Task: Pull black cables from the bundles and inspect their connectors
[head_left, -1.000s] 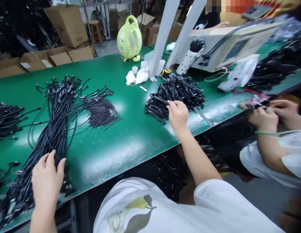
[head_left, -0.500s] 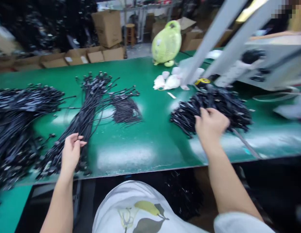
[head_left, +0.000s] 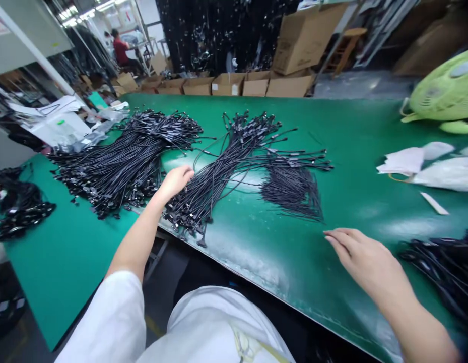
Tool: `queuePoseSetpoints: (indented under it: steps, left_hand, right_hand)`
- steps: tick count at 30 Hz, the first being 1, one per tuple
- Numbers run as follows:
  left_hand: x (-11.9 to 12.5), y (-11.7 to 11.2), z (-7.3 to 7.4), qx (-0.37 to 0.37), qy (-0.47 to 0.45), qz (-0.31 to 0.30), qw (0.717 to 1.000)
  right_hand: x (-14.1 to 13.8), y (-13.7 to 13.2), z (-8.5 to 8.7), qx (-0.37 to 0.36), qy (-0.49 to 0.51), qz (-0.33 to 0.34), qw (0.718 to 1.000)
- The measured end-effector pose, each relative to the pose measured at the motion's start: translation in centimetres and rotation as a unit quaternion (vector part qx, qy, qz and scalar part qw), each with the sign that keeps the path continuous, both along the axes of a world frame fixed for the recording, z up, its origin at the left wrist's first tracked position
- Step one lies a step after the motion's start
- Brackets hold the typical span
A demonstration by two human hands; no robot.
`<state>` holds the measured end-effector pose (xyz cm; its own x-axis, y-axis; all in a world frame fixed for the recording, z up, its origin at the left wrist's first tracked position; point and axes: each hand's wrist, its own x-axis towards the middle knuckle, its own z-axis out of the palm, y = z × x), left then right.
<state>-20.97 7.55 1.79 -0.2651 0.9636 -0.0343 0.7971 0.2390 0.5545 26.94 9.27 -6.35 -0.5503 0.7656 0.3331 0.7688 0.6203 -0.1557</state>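
Note:
My left hand (head_left: 177, 182) is over the left side of a crossed bundle of black cables (head_left: 231, 154), with its fingers curled together. What they hold, if anything, is hidden. My right hand (head_left: 364, 254) hovers above the green table, its fingers stretched forward and the thumb close beneath them. Nothing shows between its fingertips. Just beyond them lies a pile of thin black strands (head_left: 290, 191), partly under cable ends from the middle bundle. A larger heap of black cables (head_left: 120, 156) spreads to the left of my left hand.
At the right edge lies another pile of black cables (head_left: 445, 267). White crumpled bags (head_left: 445, 169), a small white strip (head_left: 433, 202) and a green fan (head_left: 445, 93) are behind it. Cardboard boxes (head_left: 228, 84) line the far edge. A person in red (head_left: 121, 50) sits in the background.
My view has swung left. My right hand has moved left, away from the right-hand cable pile and towards the thin strands. My left hand stays by the middle bundle, its fingers closer together.

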Motion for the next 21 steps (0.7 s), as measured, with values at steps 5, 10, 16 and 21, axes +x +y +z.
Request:
queuePoseSetpoints:
  steps: [5, 10, 16, 21]
  left_hand:
    - [-2.5, 6.5, -2.7, -0.026, -0.040, 0.056, 0.997]
    - [0.2, 8.0, -3.9, 0.065, -0.130, 0.016, 0.989]
    - [-0.4, 7.4, 0.8, 0.352, -0.177, -0.035, 0.918]
    - [0.4, 6.3, 5.5, 0.541, -0.110, 0.002, 0.834]
  right_hand:
    - [-3.4, -0.9, -1.5, -0.047, -0.025, 0.060, 0.997]
    - [-3.7, -2.1, -2.2, -0.067, -0.027, 0.095, 0.993]
    - [-3.7, -1.8, -0.8, -0.064, -0.035, 0.100, 0.992]
    - [-7.2, -1.3, 2.3, -0.050, -0.001, 0.115, 0.992]
